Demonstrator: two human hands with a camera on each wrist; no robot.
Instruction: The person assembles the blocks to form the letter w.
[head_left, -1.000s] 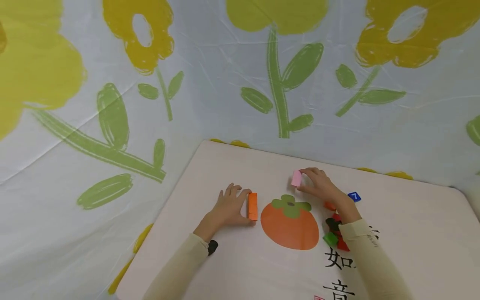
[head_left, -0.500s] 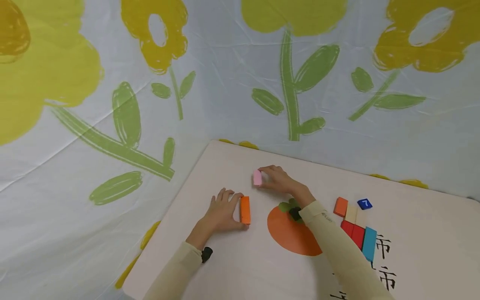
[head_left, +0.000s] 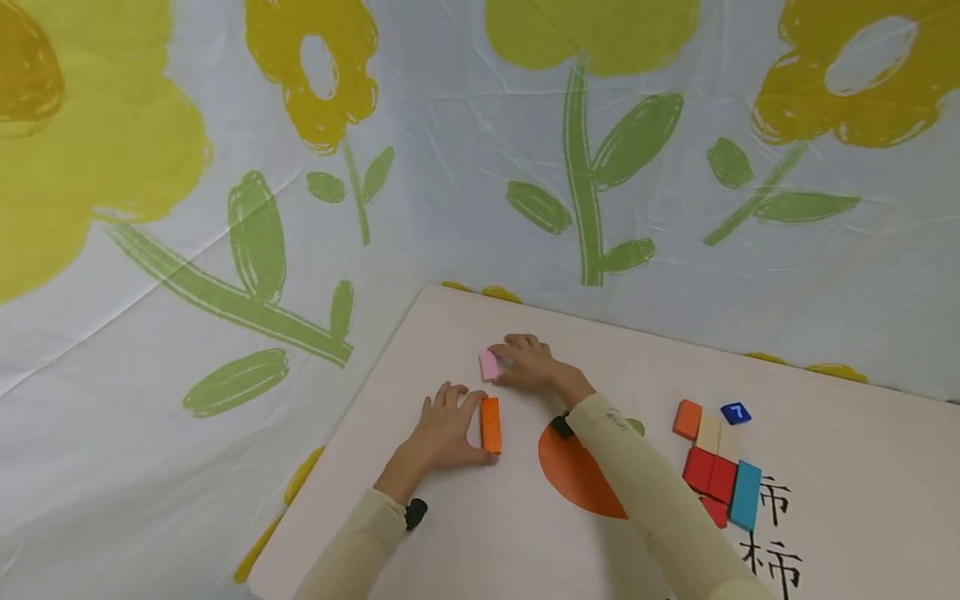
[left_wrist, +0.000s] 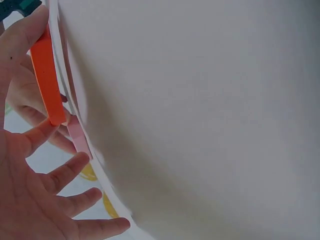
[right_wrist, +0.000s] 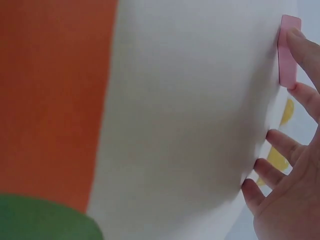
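**Even pressure for orange block (head_left: 491,426) and pink block (head_left: 488,366)**

Toward the table's (head_left: 450,542) left, the orange block is clamped by its ends between left hand's (head_left: 442,433) thumb and forefinger; just farther off, the pink block is pinched by the right hand (head_left: 531,365). Twisting would probably be avoided by light, square pressure. Both are plain, flat-faced oblongs, the orange one longer.

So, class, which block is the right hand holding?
The pink block, pinched by the right hand; the left hand has the long orange block; other blocks lie unheld.
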